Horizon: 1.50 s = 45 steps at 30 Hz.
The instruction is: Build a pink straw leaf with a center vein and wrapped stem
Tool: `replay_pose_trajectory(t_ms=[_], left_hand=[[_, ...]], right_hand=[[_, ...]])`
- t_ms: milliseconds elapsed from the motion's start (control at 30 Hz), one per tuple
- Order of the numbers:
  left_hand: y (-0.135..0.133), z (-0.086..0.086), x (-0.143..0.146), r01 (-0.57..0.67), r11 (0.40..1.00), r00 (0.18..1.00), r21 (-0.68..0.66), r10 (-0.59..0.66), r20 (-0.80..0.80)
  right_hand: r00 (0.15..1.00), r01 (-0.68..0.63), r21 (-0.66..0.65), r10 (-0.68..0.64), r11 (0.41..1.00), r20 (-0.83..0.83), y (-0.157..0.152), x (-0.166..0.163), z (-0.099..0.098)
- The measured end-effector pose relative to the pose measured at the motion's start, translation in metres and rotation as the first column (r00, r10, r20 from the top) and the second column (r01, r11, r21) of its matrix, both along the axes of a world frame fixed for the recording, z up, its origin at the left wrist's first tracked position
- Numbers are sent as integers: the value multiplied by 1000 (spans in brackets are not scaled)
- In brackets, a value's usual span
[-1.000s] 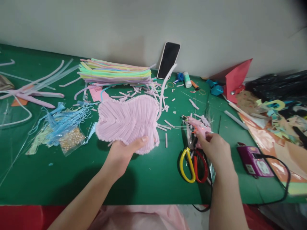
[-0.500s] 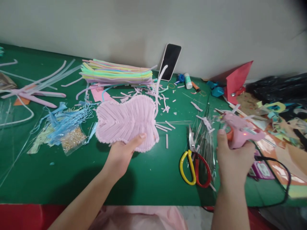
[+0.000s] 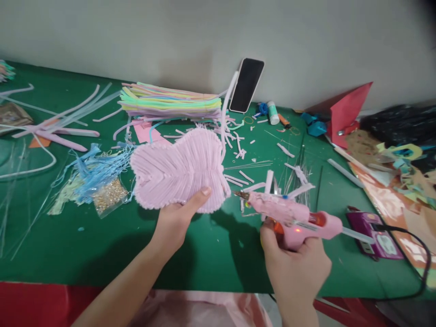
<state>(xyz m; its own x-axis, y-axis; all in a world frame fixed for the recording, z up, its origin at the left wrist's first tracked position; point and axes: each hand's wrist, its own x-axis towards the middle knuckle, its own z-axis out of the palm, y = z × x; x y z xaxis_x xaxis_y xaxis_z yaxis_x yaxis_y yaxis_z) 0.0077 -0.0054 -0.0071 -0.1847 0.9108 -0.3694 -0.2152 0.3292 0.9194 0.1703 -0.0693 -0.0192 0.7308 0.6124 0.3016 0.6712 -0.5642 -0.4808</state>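
Lilac and ribbed, a seemingly fully covered panel (image 3: 177, 170) is being held above the counter (image 3: 211, 268) by the left hand (image 3: 180, 220), one strip (image 3: 225, 116) apparently being left unfixed at its edge; a glue gun (image 3: 282, 211) is being gripped by the right hand (image 3: 296, 268).

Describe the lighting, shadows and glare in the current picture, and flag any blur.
In the head view, soft-edged shadows darken the green table around the left hand and beside the right hand; in the head view, white glare patches the orange sheet; in the head view, the top right corner is dark, and the ridges of the lilac piece read clearly.
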Motion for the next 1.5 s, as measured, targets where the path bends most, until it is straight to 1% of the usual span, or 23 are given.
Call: replay_pose_trajectory(t_ms=[67,100,133,200,300,400,467,533,600,667,733,800,933,1100,1167,1267,1400,1500], left_hand=[[0,0,0,-3,1000,1000,-2,3,-9],[0,1,0,-5,1000,1000,-13,5,-9],[0,1,0,-8,1000,1000,-25,8,-9],[0,2,0,-6,1000,1000,-25,5,-17],[-1,4,1,25,1000,1000,1,-25,-14],[-1,6,4,80,996,995,31,-82,62],[0,7,4,122,991,986,52,-127,110],[2,6,2,169,984,974,51,-175,145],[4,5,0,213,976,952,39,-216,216],[5,3,-2,239,970,913,34,-237,332],[6,0,-3,254,967,867,33,-242,435],[6,-1,-2,254,967,843,22,-232,485],[5,-1,0,245,970,826,2,-210,523],[4,-2,-2,242,970,874,11,-223,431],[4,-4,-2,247,969,863,4,-221,455],[3,-7,-3,253,967,834,7,-222,505],[3,-6,-3,255,967,837,12,-227,498],[3,-5,-3,264,965,819,3,-226,528]], right_hand=[[1000,16,-7,-16,1000,6,-1,1,1],[1000,23,-7,-23,1000,-16,-2,1,3],[998,23,-5,-23,1000,-65,-2,2,4],[975,-6,14,9,1000,-222,-1,1,8],[891,-65,69,89,996,-444,5,-5,13],[839,-54,181,143,982,-525,15,-20,14],[821,-51,271,194,961,-536,21,-31,14],[814,-60,323,233,945,-532,26,-39,12],[820,-82,325,249,942,-516,29,-43,10],[842,-98,313,246,945,-480,29,-42,7],[867,-108,302,238,947,-438,29,-41,5],[874,-110,297,235,948,-425,29,-41,4],[832,-93,330,255,939,-492,27,-45,5],[757,-99,470,373,877,-536,25,-47,7],[738,-109,476,391,873,-549,25,-46,7],[744,-127,435,375,892,-553,25,-46,7],[757,-112,435,361,893,-545,26,-44,6],[782,-135,416,355,899,-513,26,-43,5]])
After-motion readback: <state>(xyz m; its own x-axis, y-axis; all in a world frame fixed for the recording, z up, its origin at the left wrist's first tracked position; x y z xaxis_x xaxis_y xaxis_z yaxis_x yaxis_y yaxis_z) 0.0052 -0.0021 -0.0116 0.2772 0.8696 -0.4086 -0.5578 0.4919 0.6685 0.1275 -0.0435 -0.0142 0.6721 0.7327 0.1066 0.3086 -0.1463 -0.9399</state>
